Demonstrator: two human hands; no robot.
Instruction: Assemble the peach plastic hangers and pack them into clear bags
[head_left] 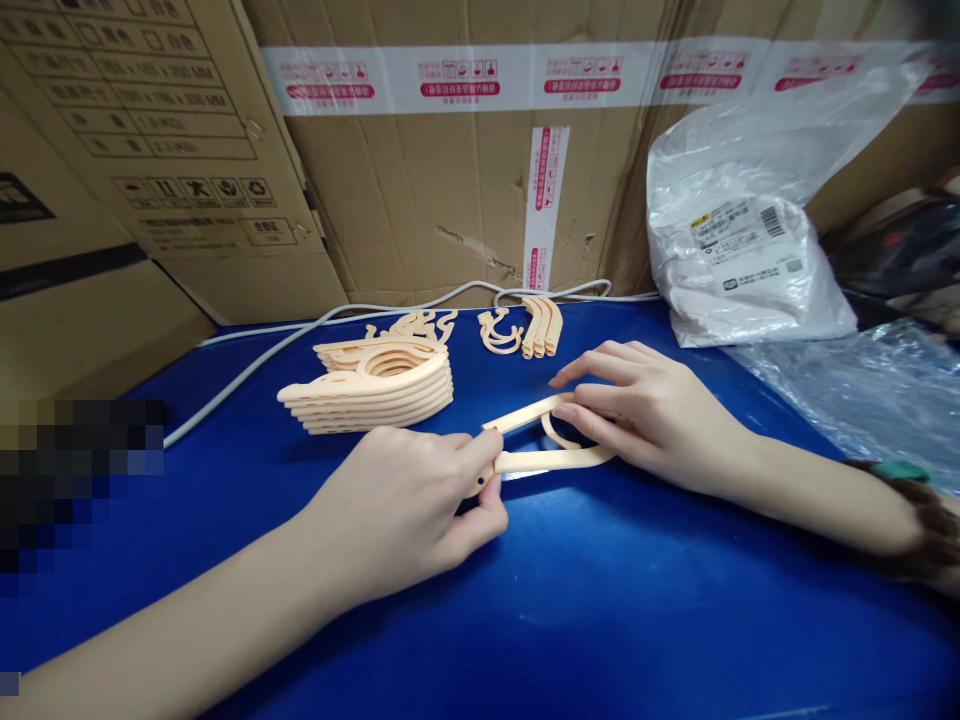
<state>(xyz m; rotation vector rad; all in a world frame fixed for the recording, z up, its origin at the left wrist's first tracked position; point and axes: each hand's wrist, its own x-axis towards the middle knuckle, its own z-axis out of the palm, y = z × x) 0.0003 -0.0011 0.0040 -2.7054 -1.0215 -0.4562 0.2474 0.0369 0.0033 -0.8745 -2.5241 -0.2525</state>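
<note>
Both hands are on one beige plastic folding clothes hanger (559,460), held low over the blue tabletop. Its hinged end is pinched between the thumb and fingers of my left hand (420,500). My right hand (645,410) grips the far end, thumb and fingers bent over the arm, which partly hides that end. A curved hook piece shows between the two arms. Left of the hands lies a neat stack of beige folded hangers (375,400). Behind it are loose beige hooks (412,325), with several more hooks (499,332) beside a few curved arm pieces (541,327).
Cardboard boxes (420,200) wall off the back and left of the blue table (600,620). A white cable (262,375) runs along the rear edge. At the back right stands a white plastic bag (742,240) with labels, and clear plastic film (885,390) lies beside it.
</note>
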